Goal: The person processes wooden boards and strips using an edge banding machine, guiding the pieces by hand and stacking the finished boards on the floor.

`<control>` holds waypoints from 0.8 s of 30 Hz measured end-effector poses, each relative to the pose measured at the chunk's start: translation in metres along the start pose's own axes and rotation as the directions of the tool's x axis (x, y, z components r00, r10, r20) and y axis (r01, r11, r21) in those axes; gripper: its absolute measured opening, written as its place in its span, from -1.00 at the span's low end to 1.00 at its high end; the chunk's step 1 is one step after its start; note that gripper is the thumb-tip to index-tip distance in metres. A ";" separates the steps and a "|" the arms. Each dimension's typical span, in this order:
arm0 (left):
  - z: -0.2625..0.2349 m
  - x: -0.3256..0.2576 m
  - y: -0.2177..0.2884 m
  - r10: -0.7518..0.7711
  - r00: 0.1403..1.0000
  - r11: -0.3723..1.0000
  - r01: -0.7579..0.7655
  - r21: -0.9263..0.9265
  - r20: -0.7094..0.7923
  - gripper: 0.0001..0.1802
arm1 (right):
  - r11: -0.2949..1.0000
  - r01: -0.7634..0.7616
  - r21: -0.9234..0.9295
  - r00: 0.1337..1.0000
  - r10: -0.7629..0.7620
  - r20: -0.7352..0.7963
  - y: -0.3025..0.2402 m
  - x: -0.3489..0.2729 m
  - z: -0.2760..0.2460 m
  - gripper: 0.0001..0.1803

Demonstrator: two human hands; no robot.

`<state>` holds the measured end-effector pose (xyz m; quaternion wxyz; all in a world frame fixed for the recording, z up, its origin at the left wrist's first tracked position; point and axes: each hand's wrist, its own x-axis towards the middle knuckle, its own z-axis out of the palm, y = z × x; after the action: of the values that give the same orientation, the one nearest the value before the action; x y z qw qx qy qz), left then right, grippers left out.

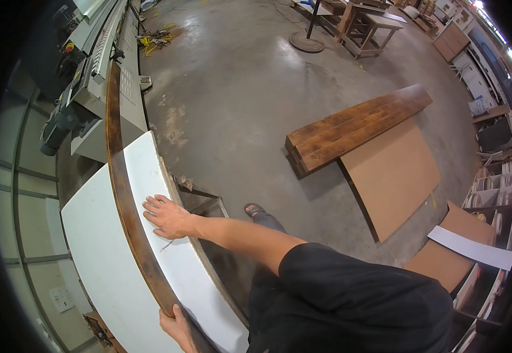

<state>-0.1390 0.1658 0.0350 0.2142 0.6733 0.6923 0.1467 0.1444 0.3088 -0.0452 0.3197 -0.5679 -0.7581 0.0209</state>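
Note:
A long, narrow brown wooden plank (pixel 127 203) lies over a white tabletop (pixel 100 235), its far end reaching alongside a machine. My left hand (pixel 178 330), at the bottom of the view, is closed on the near part of this plank with its thumb along the edge. Its other fingers are partly hidden. Palm down, my right hand (pixel 167 217) rests on the white top just right of the plank, fingers spread and holding nothing. My right arm stretches across from the dark sleeve.
The grey machine (pixel 127 88) with a motor stands at the far left. Stacked brown planks (pixel 356 126) lie right, above a brown sheet (pixel 394 176) on the floor. Racks (pixel 506 182) line the right side. My foot (pixel 254 209) stands beside the table. Yellow cords (pixel 154 40) lie farther off.

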 end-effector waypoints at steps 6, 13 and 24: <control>-0.002 0.004 0.001 -0.081 0.997 0.990 0.081 -0.112 0.008 -0.68 | 1.000 0.004 0.029 1.000 -0.003 -0.019 0.000 -0.002 -0.001 -0.37; -0.001 0.000 0.005 -0.063 0.998 0.998 0.063 0.020 0.013 -0.67 | 0.999 -0.020 0.037 1.000 0.020 0.009 0.000 -0.001 0.000 -0.37; -0.001 0.001 0.005 -0.080 0.997 0.995 0.081 -0.055 0.013 -0.66 | 1.000 0.003 0.007 0.998 -0.002 -0.065 0.000 -0.002 0.002 -0.39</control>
<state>-0.1356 0.1676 0.0384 0.2420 0.6394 0.7135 0.1534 0.1435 0.3080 -0.0477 0.3463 -0.5663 -0.7479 0.0045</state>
